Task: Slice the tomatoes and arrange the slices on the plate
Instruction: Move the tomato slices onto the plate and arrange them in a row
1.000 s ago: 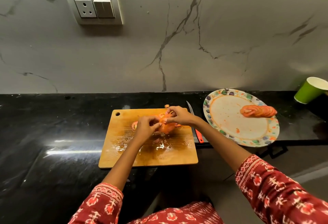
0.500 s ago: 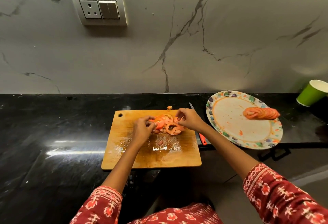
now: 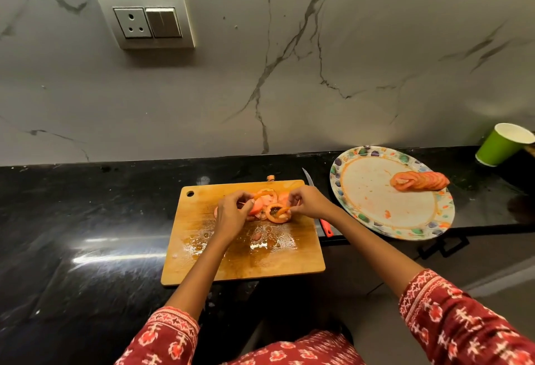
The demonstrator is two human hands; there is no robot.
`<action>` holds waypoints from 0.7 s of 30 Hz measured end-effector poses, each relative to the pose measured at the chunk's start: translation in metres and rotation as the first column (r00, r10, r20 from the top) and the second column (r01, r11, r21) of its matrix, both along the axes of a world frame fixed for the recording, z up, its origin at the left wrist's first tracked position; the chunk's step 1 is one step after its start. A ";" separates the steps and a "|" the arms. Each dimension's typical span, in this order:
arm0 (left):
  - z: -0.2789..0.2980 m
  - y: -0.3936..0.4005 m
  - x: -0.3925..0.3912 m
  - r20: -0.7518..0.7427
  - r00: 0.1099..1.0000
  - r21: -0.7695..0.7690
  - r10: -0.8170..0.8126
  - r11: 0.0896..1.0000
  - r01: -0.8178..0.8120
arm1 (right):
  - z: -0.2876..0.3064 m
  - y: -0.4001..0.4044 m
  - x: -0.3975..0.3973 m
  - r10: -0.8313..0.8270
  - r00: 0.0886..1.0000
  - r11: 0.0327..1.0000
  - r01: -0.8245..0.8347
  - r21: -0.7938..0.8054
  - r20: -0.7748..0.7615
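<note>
The loose tomato slices [image 3: 267, 205] on the far part of the cutting board [image 3: 243, 257] are pinched by the left hand [image 3: 230, 214] and the right hand [image 3: 308, 202]; being soft, wet and slippery, they are best lifted by their firmer skin edges.

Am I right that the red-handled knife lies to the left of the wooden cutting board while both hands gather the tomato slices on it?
Not quite. The head view shows the red-handled knife to the right of the wooden cutting board, between it and the patterned plate. The left hand and right hand do handle the tomato slices.
</note>
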State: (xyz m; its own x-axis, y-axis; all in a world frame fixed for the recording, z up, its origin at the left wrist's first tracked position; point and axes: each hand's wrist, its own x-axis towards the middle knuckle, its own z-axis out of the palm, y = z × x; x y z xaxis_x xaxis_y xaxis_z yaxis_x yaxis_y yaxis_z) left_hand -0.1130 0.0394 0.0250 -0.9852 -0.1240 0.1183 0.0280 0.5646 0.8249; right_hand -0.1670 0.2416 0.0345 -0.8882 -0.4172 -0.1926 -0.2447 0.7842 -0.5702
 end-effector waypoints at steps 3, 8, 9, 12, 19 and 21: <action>0.000 0.005 -0.008 0.040 0.999 0.013 -0.018 1.000 0.018 | 0.005 0.013 -0.002 -0.053 0.998 0.991 0.056 -0.123 0.026; 0.002 0.028 -0.021 0.060 0.997 0.067 -0.043 0.997 0.039 | 0.015 0.037 -0.006 -0.184 0.978 0.924 0.205 -0.323 0.093; 0.002 0.033 -0.024 0.058 0.997 0.079 -0.058 0.995 0.054 | 0.017 0.042 -0.005 -0.206 0.972 0.904 0.233 -0.358 0.114; 0.004 0.056 -0.038 0.066 0.990 0.137 -0.129 0.983 0.119 | 0.020 0.062 -0.003 -0.267 0.949 0.846 0.313 -0.432 0.166; 0.001 0.123 -0.070 0.088 0.949 0.228 -0.302 0.934 0.276 | 0.019 0.120 0.001 -0.497 0.843 0.727 0.534 -0.431 0.206; -0.004 0.147 -0.083 0.109 0.936 0.230 -0.335 0.924 0.305 | 0.018 0.144 0.001 -0.587 0.790 0.674 0.597 -0.436 0.175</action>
State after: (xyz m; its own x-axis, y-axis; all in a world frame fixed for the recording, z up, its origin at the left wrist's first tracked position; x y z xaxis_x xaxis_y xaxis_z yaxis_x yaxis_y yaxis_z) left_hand -0.1964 0.1867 0.0207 -0.9807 0.1944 -0.0219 0.0511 0.3625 0.9306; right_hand -0.1665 0.3860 0.0523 -0.9776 0.1540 -0.1437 0.1960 0.4162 -0.8879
